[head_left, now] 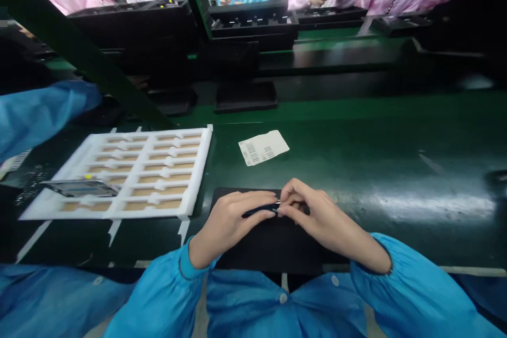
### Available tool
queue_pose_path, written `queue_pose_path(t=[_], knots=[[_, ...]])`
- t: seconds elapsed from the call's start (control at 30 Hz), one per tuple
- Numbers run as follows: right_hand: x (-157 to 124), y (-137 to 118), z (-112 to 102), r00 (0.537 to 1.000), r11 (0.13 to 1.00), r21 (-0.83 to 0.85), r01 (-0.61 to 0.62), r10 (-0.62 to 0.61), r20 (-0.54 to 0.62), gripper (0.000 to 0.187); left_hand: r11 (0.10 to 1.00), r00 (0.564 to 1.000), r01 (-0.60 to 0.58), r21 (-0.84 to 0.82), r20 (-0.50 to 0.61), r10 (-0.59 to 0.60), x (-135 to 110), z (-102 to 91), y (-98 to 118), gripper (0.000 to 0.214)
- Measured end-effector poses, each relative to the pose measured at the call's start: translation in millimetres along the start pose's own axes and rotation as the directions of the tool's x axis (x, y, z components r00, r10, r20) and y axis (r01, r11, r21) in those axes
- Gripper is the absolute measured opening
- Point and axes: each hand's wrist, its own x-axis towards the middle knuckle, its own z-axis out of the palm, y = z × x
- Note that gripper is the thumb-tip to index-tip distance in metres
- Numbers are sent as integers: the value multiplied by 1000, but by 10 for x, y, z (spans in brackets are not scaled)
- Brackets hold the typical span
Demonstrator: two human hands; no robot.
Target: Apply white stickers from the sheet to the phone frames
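My left hand (pixel 229 222) and my right hand (pixel 312 216) meet over a black mat (pixel 269 248) at the near edge of the green belt. The left fingers are wrapped round a thin dark tool (pixel 259 209), like tweezers or a pen, that points right. The right fingertips pinch at the tool's tip, and what they hold there is too small to make out. Both arms wear blue sleeves.
A white foam tray (pixel 200 169) with rows of slots lies to the left, and a flat glossy part (pixel 81 187) rests on its near-left side. A white barcode label (pixel 263 147) lies on the green belt (pixel 376 148). Black fixtures and people in pink and blue coats line the far side.
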Motion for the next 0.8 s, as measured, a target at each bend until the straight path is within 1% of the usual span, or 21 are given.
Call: queue_pose_path(t=[0.07, 0.2, 0.3, 0.4, 0.43, 0.47, 0.53, 0.6, 0.67, 0.8], knots=[[-3, 2, 15, 1000, 1000, 6, 1, -1, -3, 6, 999, 999, -33, -34, -22, 33, -13, -5, 1, 18], [-8, 43, 43, 999, 999, 27, -26, 27, -25, 6, 998, 998, -61, -28, -27, 60, -5, -2, 2, 19], [-18, 54, 61, 999, 1000, 20, -18, 18, -26, 5, 995, 995, -94, -24, -46, 93, 3, 4, 8, 17], [-73, 54, 77, 1000, 999, -36, -9, 8, -19, 2, 992, 990, -124, -28, -68, 122, -9, 12, 22, 14], [-102, 64, 83, 999, 998, -68, -1, -2, -41, 2, 992, 990, -122, -31, -81, 120, -17, 19, 27, 12], [-132, 83, 88, 996, 994, -105, 16, -26, -88, 3, 993, 989, -113, -31, -98, 109, -26, 29, 32, 10], [-186, 149, 102, 966, 978, -193, 76, -120, -228, 5, 996, 986, -87, -18, -142, 84, -40, 59, 42, 9], [-212, 243, 122, 917, 955, -260, 143, -227, -328, 6, 998, 982, -57, 18, -180, 60, -45, 95, 52, 9], [-207, 336, 151, 889, 942, -268, 203, -292, -353, 9, 997, 979, -35, 65, -197, 47, -37, 125, 63, 8], [-163, 451, 207, 856, 926, -235, 295, -366, -366, 16, 994, 982, -11, 110, -184, 31, -16, 144, 86, 7]])
